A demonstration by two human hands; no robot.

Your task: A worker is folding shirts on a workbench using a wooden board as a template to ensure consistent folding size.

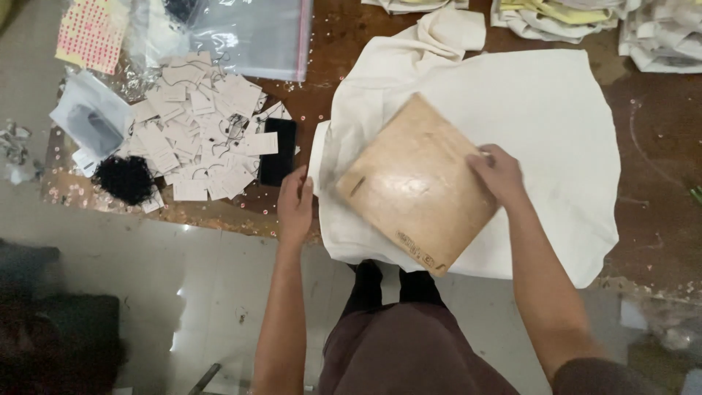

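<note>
A cream-white garment (541,124) lies spread flat on a brown table (658,146). A tan cardboard board (413,183) rests tilted on its middle. My right hand (497,174) presses on the board's right edge. My left hand (295,205) holds the garment's left edge near the table's front, fingers curled on the cloth.
A heap of white paper tags (197,124) lies at the left, with a black phone (278,150) beside it and a black tangle of strings (124,178). Clear plastic bags (248,33) and a dotted sticker sheet (91,33) sit behind. Folded garments (585,14) stack at the back right.
</note>
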